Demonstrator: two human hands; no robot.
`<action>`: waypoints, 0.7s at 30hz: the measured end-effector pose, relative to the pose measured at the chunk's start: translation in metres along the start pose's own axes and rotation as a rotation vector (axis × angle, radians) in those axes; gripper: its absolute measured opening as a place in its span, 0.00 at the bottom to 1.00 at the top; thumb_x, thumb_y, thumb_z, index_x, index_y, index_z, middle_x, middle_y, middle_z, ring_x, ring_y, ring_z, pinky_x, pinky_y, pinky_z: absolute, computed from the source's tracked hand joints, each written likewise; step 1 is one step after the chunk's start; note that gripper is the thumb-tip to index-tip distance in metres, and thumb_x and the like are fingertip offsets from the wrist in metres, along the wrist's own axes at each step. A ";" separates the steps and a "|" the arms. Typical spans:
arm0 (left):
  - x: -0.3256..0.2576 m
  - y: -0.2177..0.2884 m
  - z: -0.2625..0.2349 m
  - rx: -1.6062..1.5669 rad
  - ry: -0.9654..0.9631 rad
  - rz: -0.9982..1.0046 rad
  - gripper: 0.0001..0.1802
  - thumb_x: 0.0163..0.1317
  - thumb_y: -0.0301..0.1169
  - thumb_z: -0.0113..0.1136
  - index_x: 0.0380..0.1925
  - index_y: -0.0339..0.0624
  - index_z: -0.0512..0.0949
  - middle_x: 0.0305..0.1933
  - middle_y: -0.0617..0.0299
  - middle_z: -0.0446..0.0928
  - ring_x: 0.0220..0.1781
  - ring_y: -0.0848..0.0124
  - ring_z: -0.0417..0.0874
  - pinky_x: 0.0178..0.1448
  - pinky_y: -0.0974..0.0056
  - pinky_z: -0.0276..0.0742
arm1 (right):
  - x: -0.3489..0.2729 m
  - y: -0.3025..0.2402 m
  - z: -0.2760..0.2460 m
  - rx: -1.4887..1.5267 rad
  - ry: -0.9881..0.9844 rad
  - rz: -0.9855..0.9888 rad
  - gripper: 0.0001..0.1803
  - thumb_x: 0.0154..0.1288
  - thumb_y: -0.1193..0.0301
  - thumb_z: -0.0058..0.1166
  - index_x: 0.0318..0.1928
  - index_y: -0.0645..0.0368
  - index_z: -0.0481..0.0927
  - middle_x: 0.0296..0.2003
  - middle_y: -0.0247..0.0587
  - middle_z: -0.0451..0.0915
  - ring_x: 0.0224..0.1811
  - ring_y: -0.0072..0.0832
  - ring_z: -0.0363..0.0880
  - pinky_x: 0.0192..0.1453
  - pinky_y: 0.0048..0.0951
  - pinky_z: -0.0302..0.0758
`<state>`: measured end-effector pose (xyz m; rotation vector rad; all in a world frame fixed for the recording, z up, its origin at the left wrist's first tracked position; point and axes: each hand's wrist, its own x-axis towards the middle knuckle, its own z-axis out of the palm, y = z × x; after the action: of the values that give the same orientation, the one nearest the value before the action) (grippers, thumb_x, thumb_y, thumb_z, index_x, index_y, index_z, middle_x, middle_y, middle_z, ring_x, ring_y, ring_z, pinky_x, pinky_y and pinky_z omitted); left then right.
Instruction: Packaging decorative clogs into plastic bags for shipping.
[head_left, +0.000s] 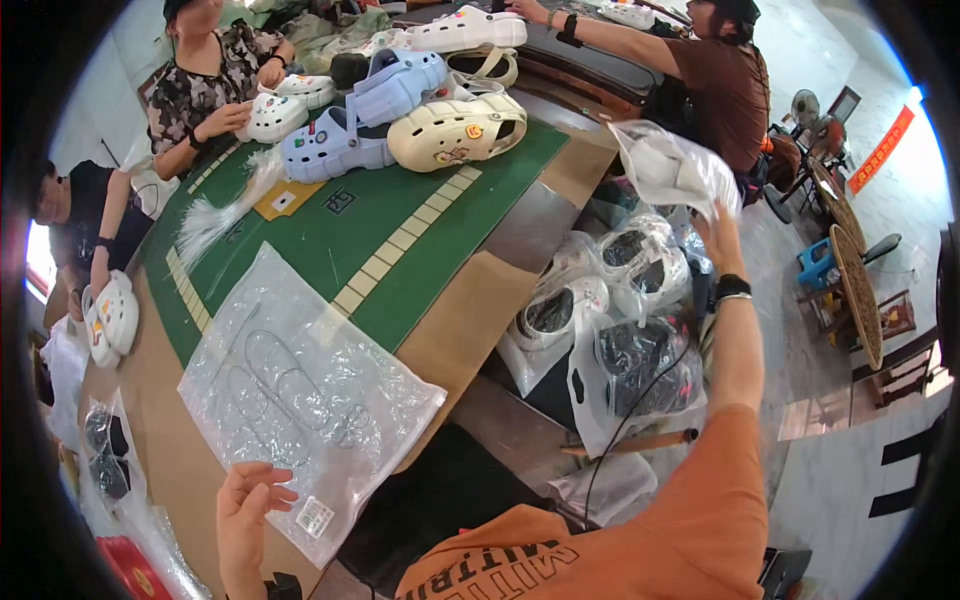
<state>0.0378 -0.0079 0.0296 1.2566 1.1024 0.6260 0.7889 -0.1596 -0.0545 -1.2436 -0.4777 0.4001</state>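
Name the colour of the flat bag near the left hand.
The bag is clear with grey lines; see the head view.

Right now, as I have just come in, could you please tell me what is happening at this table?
The person's right hand holds a clear bag with something white inside, to the right of the table. The left hand, fingers loosely bent, holds nothing and is at the near edge of a flat plastic sheet-like bag. Loose clogs are heaped on the green mat. At the left, a co-worker handles white clogs.
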 end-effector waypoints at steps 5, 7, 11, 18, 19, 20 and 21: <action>-0.007 -0.004 0.012 0.051 -0.042 -0.062 0.14 0.58 0.24 0.48 0.44 0.33 0.69 0.42 0.48 0.77 0.37 0.63 0.81 0.41 0.64 0.76 | -0.039 0.109 -0.038 -0.768 0.310 0.037 0.29 0.57 0.58 0.55 0.56 0.60 0.66 0.47 0.44 0.73 0.48 0.37 0.73 0.51 0.38 0.72; -0.008 -0.010 0.008 0.088 -0.045 -0.073 0.14 0.59 0.25 0.48 0.45 0.33 0.69 0.42 0.48 0.77 0.36 0.63 0.81 0.40 0.65 0.76 | -0.049 0.139 -0.038 -0.308 0.588 0.425 0.28 0.57 0.55 0.54 0.55 0.55 0.66 0.44 0.43 0.72 0.45 0.37 0.74 0.46 0.41 0.73; -0.012 -0.014 0.002 0.112 -0.006 -0.109 0.13 0.61 0.26 0.47 0.45 0.34 0.69 0.42 0.48 0.77 0.35 0.64 0.81 0.40 0.65 0.76 | -0.057 0.175 -0.055 -0.193 0.482 0.574 0.27 0.61 0.57 0.48 0.58 0.52 0.63 0.54 0.38 0.65 0.47 0.40 0.72 0.41 0.47 0.70; -0.005 -0.008 0.000 0.103 -0.069 -0.171 0.13 0.62 0.25 0.50 0.46 0.32 0.70 0.44 0.51 0.77 0.43 0.68 0.79 0.46 0.66 0.74 | -0.044 0.148 -0.094 -0.566 0.636 0.556 0.26 0.47 0.59 0.58 0.45 0.60 0.71 0.36 0.49 0.76 0.37 0.39 0.76 0.40 0.39 0.75; 0.002 -0.017 -0.011 0.052 -0.189 -0.138 0.14 0.63 0.25 0.50 0.47 0.32 0.70 0.45 0.52 0.76 0.45 0.69 0.78 0.48 0.67 0.74 | -0.019 0.113 -0.147 -0.419 0.682 0.340 0.28 0.46 0.63 0.58 0.48 0.62 0.69 0.40 0.54 0.77 0.42 0.41 0.77 0.48 0.36 0.74; -0.007 -0.013 -0.010 0.075 -0.101 -0.166 0.14 0.63 0.25 0.50 0.47 0.32 0.70 0.45 0.52 0.76 0.45 0.69 0.78 0.48 0.67 0.74 | -0.023 0.132 -0.106 -0.712 0.764 0.339 0.29 0.48 0.63 0.56 0.50 0.63 0.68 0.46 0.56 0.75 0.49 0.44 0.75 0.54 0.38 0.71; -0.012 -0.008 -0.013 0.098 -0.116 -0.172 0.14 0.63 0.26 0.50 0.48 0.32 0.70 0.45 0.53 0.76 0.45 0.70 0.78 0.48 0.67 0.74 | -0.016 0.124 -0.087 -0.943 0.793 0.278 0.30 0.47 0.64 0.57 0.52 0.64 0.68 0.49 0.56 0.73 0.52 0.45 0.73 0.56 0.39 0.69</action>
<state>0.0195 -0.0147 0.0260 1.2500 1.1409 0.3688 0.8194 -0.2038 -0.1972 -2.2456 0.2505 -0.1519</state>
